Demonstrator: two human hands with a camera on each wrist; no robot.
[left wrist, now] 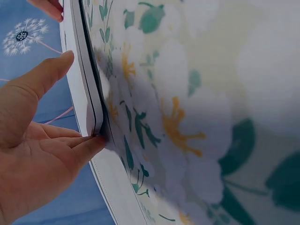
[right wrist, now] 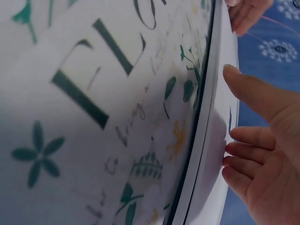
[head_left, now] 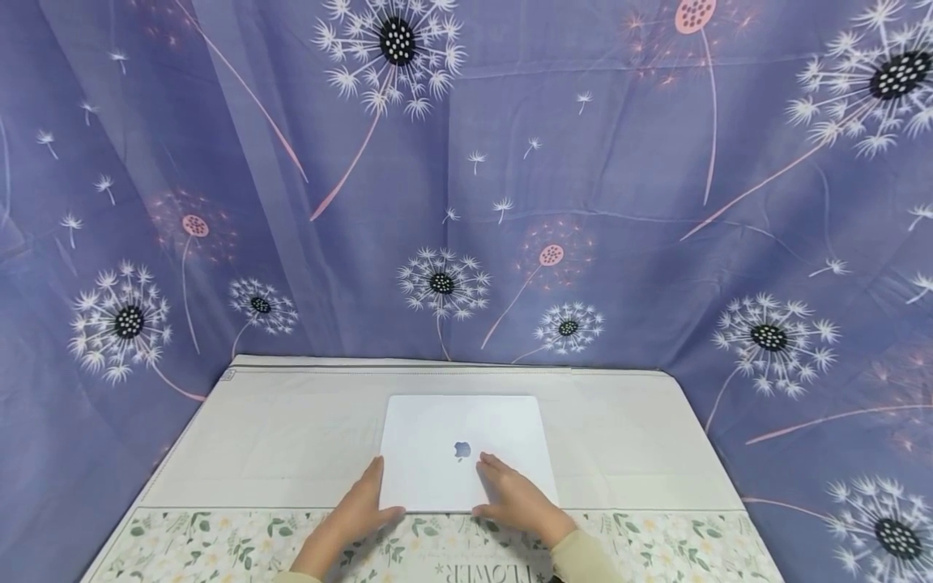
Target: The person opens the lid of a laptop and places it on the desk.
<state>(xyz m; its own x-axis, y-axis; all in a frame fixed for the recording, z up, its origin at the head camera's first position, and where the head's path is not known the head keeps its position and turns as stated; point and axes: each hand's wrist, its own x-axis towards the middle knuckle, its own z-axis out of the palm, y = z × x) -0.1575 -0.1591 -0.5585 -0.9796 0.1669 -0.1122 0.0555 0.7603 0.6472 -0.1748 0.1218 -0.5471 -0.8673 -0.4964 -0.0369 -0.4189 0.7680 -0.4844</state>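
Observation:
A closed silver laptop with a dark apple logo on its lid lies on the table, its front edge toward me. At its left side is my left hand, fingertips against the side edge and thumb by the front edge. In the left wrist view, fairly straight fingers of the left hand touch the laptop's corner, and the thumb stands apart. My right hand rests over the right part of the lid. The right wrist view has the right hand with fingertips at the lid and thumb spread.
Under the laptop is a pale table cover with a floral printed front band that bears the word FLOWER. Purple curtains with dandelion prints hang behind the table and on both sides.

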